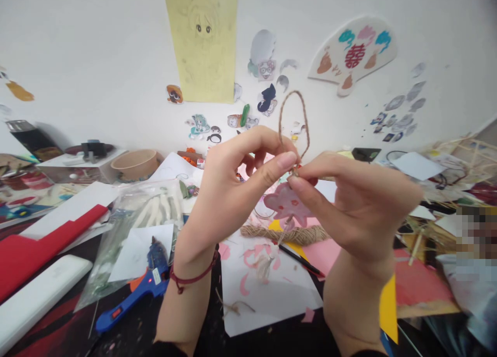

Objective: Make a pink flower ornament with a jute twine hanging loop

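A loop of brown twine (280,116) stands up above my two hands, which meet near the middle of the view. My left hand (236,186) pinches the base of the loop between thumb and forefinger. Close against it, my right hand (345,201) pinches the knot area just below the loop. From there hangs a pink flower-shaped piece (285,202) with small red marks, partly hidden by my right fingers. Under the flower dangles a pale tassel (264,263) on a thin cord.
White paper (272,305) with pink scraps lies below, a twine bundle (287,233) and black pen (301,260) behind. Left are a blue glue gun (132,300), a plastic bag (97,274) and a red piece (50,243). Another person's sleeve (473,289) shows at right.
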